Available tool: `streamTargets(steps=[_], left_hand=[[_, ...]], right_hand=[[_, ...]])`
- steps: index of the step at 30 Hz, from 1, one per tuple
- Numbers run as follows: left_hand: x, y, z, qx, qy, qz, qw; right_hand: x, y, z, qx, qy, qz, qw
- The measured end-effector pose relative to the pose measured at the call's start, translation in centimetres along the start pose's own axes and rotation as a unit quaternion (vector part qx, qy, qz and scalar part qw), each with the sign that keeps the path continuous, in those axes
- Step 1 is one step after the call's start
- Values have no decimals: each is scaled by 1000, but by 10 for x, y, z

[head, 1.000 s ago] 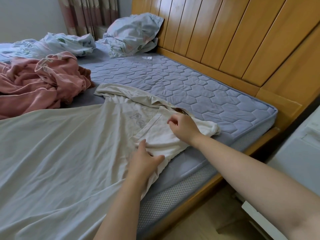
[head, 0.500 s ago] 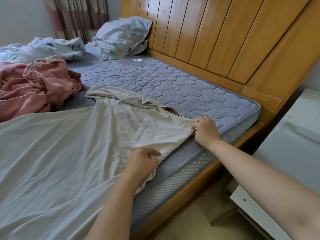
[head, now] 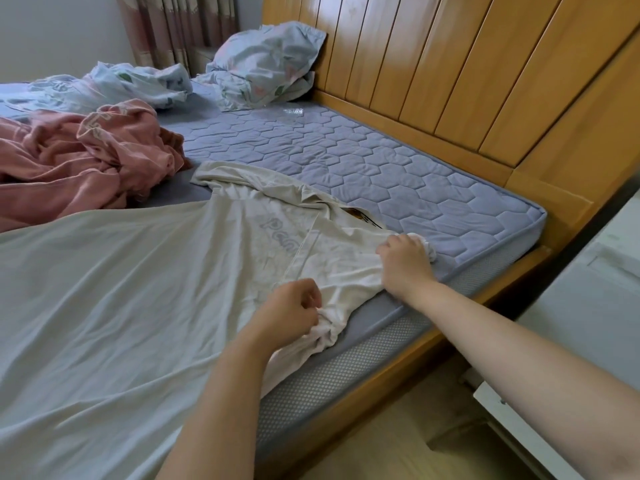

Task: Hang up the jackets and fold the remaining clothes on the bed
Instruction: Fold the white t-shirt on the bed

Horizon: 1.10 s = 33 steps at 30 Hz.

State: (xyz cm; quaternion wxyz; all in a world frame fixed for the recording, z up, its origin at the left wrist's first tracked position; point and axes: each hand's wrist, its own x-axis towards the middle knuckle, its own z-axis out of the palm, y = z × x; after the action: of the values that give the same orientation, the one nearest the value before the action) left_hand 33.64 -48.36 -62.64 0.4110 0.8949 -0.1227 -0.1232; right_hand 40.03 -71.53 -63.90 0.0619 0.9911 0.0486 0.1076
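A large cream T-shirt [head: 121, 289] with pale lettering lies spread flat across the bed [head: 398, 181], its collar toward the headboard. One sleeve is folded inward over the chest. My left hand [head: 291, 315] grips a bunched bit of the sleeve fabric near the mattress edge. My right hand [head: 405, 263] lies on the shoulder end of that fold and holds the cloth there, with a crumpled tip showing past its fingers. A crumpled pink garment [head: 79, 161] sits on the bed at the left.
Rumpled floral bedding [head: 114, 84] and a pillow [head: 266, 64] lie at the head of the bed against the wooden headboard [head: 450, 74]. A white bedside cabinet [head: 588, 306] stands at the right, and a strip of wooden floor [head: 398, 445] runs between it and the bed frame.
My right hand pulled the sleeve out toward the mattress edge, then came back onto the shoulder. My left hand went from lying flat on the cloth to gripping a bunch of it.
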Motion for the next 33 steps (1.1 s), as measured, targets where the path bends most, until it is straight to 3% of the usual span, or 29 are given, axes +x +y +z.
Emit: streamTargets(steps=[2,4,7,9,12,16,22,28,33], left_hand=[[-2,-10,-8,60,18,-26,998],[-8,-20,-13,191,-34,-48,980],[-20,-26,-16,226,-59,-47,971],[-27,-23,-18,216,-14,-23,976],[-38,-17,-13,212,32,39,976],[-47,-10,6,307,-6,65,949],[-55,-11,18,352,50,69,932],[-72,-3,12,280,60,109,952],[-78,-1,27,334,-12,112,936]], right_hand=[[-11,-25,1,174,59,-55,981],[-25,-49,-3,318,63,-112,939],[-43,-71,-9,374,48,-183,908],[-53,-73,-9,332,45,-232,913],[-60,-68,-1,179,39,-319,930],[-61,-58,-4,120,56,-321,938],[-73,-52,-17,38,65,-370,926],[-72,-32,-36,-47,130,-388,911],[-84,-39,-26,-140,-17,-388,911]])
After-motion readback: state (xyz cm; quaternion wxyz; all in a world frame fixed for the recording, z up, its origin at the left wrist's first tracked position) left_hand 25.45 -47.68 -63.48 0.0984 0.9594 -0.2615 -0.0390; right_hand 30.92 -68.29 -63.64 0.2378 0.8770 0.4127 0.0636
